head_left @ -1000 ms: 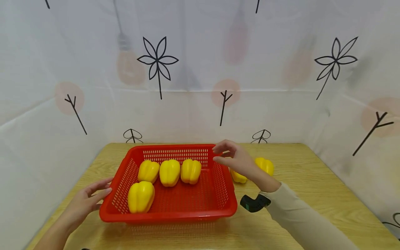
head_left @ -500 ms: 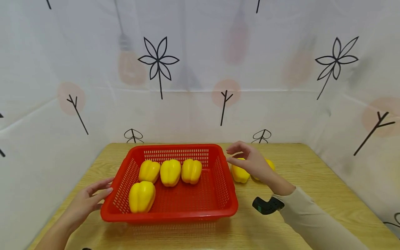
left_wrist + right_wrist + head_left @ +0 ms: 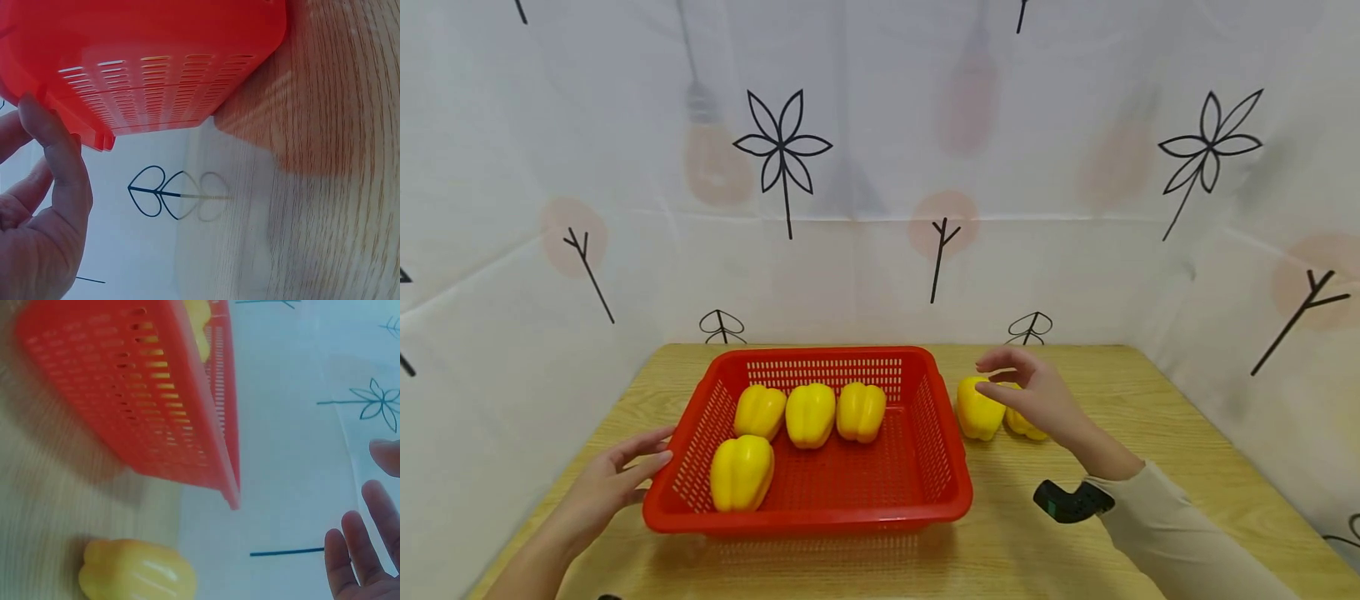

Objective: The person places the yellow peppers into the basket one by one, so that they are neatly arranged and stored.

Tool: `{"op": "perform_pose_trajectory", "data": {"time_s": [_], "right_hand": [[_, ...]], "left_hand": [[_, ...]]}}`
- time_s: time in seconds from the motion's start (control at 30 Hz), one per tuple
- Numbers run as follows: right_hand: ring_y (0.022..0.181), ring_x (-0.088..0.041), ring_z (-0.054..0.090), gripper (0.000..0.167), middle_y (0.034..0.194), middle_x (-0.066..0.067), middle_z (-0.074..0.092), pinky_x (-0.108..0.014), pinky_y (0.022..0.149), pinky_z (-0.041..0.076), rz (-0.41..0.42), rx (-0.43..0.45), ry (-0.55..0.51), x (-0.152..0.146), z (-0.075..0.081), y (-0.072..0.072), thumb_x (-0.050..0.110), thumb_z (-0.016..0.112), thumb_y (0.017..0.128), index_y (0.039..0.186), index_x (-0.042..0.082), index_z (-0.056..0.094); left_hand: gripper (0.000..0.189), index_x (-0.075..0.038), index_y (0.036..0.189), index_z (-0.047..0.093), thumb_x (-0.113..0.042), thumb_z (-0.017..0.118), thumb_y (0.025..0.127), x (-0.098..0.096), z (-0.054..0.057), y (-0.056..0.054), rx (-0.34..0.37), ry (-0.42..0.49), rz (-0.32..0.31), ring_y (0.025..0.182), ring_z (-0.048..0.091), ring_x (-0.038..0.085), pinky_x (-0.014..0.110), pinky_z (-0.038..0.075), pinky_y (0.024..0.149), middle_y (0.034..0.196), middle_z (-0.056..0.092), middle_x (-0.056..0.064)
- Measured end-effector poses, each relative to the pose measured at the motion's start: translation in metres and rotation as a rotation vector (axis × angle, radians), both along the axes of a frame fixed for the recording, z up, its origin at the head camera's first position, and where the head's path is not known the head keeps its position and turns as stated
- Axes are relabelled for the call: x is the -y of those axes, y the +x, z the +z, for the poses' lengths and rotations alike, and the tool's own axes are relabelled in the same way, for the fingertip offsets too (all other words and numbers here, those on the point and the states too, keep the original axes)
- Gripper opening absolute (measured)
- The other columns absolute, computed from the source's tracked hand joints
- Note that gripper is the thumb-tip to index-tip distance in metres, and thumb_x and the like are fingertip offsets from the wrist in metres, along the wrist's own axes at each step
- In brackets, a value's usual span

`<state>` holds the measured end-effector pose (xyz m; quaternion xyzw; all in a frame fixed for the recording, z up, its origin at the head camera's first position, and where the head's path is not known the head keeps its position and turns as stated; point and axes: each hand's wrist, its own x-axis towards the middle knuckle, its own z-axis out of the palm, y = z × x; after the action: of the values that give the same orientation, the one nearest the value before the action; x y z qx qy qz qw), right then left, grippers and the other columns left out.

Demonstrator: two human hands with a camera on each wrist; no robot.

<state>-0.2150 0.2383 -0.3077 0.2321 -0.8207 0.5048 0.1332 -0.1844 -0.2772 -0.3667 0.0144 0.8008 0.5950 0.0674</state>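
Several yellow bell peppers, among them a front-left one (image 3: 742,473), lie in a red plastic basket (image 3: 820,522). My left hand (image 3: 607,483) rests its fingertips against the outside of the basket's left rim; the left wrist view shows the bent thumb (image 3: 65,162) at that rim. Right of the basket, two more peppers lie on the table, a nearer one (image 3: 979,410) and one partly hidden behind my right hand (image 3: 1037,396). That hand hovers over them with its fingers apart and nothing between them. In the right wrist view its fingers (image 3: 356,544) appear well away from the pepper (image 3: 137,572).
The wooden table (image 3: 1120,417) extends around the basket, with wood surface showing to the right and in front. A white patterned cloth (image 3: 880,275) encloses the back and sides. A black device (image 3: 1072,502) sits at my right wrist.
My right hand has moved right, from over the basket's right rim to above the peppers outside it. My left hand and the basket have hardly moved.
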Motion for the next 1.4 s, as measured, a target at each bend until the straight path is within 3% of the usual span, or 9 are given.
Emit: {"op": "perform_pose_trajectory", "data": {"time_s": [0.2,0.5,0.6,0.77,0.9,1.1,1.4], "right_hand": [[0.090,-0.008,0.056,0.022,0.099,-0.010,0.058,-0.018,0.081,0.047,-0.053,-0.016,0.036,-0.010,-0.003,0.003,0.002,0.068,0.083,0.102,-0.004,0.058],[0.098,-0.007,0.052,0.024,0.106,-0.010,0.058,-0.017,0.087,0.042,-0.173,0.028,0.131,-0.026,-0.015,0.005,0.012,0.068,0.086,0.106,0.001,0.060],[0.101,-0.013,0.051,0.025,0.108,-0.010,0.058,-0.017,0.087,0.041,-0.200,0.021,0.153,-0.031,-0.021,0.005,0.012,0.069,0.085,0.106,0.002,0.061],[0.106,-0.034,0.050,0.029,0.110,-0.013,0.058,-0.042,0.093,0.042,-0.223,0.030,0.180,-0.041,-0.034,0.003,0.012,0.071,0.083,0.107,0.001,0.061],[0.106,-0.039,0.048,0.029,0.110,-0.016,0.055,-0.058,0.091,0.037,-0.225,0.027,0.195,-0.047,-0.046,0.002,0.008,0.073,0.080,0.105,-0.001,0.061],[0.105,-0.035,0.044,0.026,0.108,-0.018,0.056,-0.059,0.088,0.033,-0.213,-0.076,0.226,-0.056,-0.060,-0.003,-0.001,0.075,0.075,0.098,0.000,0.063],[0.098,-0.037,0.046,0.035,0.104,-0.019,0.055,-0.056,0.082,0.035,-0.202,-0.239,0.319,-0.069,-0.075,-0.014,-0.007,0.080,0.064,0.094,-0.002,0.063]], "left_hand": [[0.060,0.000,0.143,0.033,-0.028,0.056,0.094,-0.002,0.002,0.001,0.003,-0.009,-0.002,0.091,0.061,0.013,0.036,0.054,0.074,0.128,0.042,0.020],[0.061,0.001,0.142,0.033,-0.029,0.056,0.094,-0.005,0.003,0.002,0.000,0.000,0.009,0.090,0.061,0.014,0.036,0.054,0.074,0.126,0.043,0.019],[0.061,0.001,0.142,0.034,-0.029,0.057,0.094,-0.006,0.002,0.002,0.006,0.012,0.015,0.091,0.061,0.014,0.036,0.054,0.075,0.125,0.044,0.018],[0.061,0.001,0.142,0.034,-0.029,0.056,0.094,-0.006,0.001,0.002,0.005,0.016,0.019,0.091,0.061,0.014,0.037,0.054,0.076,0.125,0.044,0.018],[0.061,0.001,0.142,0.034,-0.029,0.057,0.094,-0.005,0.001,0.002,0.001,0.014,0.022,0.091,0.061,0.013,0.037,0.054,0.075,0.126,0.043,0.018],[0.061,0.000,0.142,0.034,-0.029,0.056,0.094,-0.005,0.002,0.002,0.006,0.015,0.025,0.091,0.061,0.013,0.037,0.054,0.076,0.126,0.043,0.018],[0.061,-0.001,0.142,0.035,-0.029,0.057,0.093,-0.006,0.001,0.001,0.017,0.025,0.028,0.092,0.060,0.014,0.037,0.054,0.075,0.126,0.043,0.018]]}}
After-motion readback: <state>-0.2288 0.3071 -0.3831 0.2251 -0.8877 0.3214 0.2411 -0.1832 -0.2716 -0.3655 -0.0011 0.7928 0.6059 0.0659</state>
